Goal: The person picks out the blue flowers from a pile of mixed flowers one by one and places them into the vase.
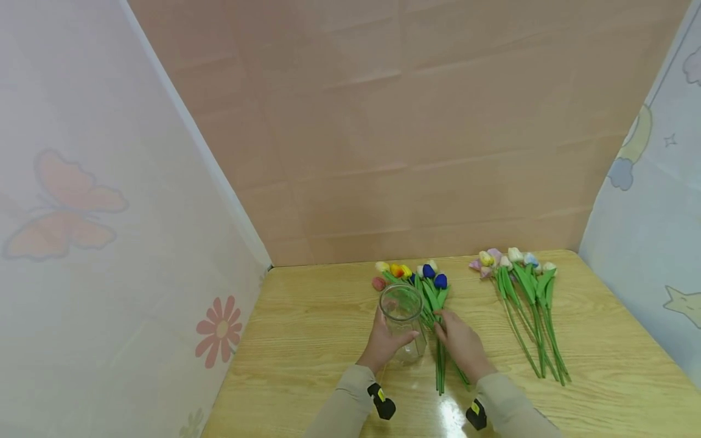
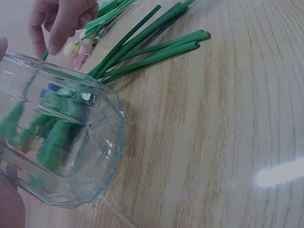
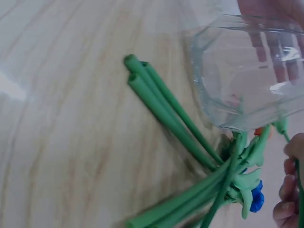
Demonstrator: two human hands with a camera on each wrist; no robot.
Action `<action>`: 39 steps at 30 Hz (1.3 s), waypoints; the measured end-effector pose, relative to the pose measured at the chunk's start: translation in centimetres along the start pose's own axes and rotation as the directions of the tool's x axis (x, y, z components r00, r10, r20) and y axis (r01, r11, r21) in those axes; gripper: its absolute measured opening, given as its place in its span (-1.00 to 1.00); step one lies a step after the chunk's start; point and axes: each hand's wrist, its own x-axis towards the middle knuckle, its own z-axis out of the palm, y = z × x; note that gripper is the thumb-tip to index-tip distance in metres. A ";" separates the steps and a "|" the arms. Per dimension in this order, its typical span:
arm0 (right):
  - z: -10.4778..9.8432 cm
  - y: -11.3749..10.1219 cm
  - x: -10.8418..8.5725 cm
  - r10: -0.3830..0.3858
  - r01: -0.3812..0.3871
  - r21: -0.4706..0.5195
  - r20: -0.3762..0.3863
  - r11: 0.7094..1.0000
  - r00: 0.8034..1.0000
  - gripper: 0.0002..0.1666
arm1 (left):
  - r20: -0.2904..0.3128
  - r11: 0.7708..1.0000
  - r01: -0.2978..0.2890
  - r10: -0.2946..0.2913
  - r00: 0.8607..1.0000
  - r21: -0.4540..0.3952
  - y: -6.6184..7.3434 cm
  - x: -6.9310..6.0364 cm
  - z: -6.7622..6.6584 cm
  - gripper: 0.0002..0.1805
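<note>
Now clasping clear glass jar (image 1: 409, 325) in left hand (image 1: 384, 344), short of wooden table's (image 1: 306, 328) back edge. Pinching green stem (image 3: 300, 190) in right hand (image 1: 462, 340).

From here I lose part of the middle tulips (image 1: 431, 294) behind the glass jar (image 1: 404, 350), and through it in the left wrist view their colours smear. That view's left edge cuts off the jar's mouth and most of the left hand (image 2: 10, 204). The right wrist view crops the right hand (image 3: 288, 194), and I can't tell which bloom the pinched stem (image 2: 44, 55) carries.
</note>
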 end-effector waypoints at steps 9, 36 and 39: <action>-2.5 1.1 0.6 -0.089 0.094 0.001 -0.321 0.996 0.943 -0.67 | 0.005 0.999 -0.014 0.014 1.000 -0.040 -0.1 0.0 -0.1 0.03; -7.5 13.2 -2.6 0.423 -0.437 -0.069 -0.160 0.897 0.892 -0.65 | -0.009 0.999 0.021 -0.021 1.000 -0.025 0.3 -0.3 -0.1 0.03; -7.6 13.5 -2.9 0.439 -0.447 -0.096 -0.092 0.890 0.894 -0.64 | -0.014 1.000 0.024 -0.024 1.000 -0.016 0.4 -0.2 0.0 -0.01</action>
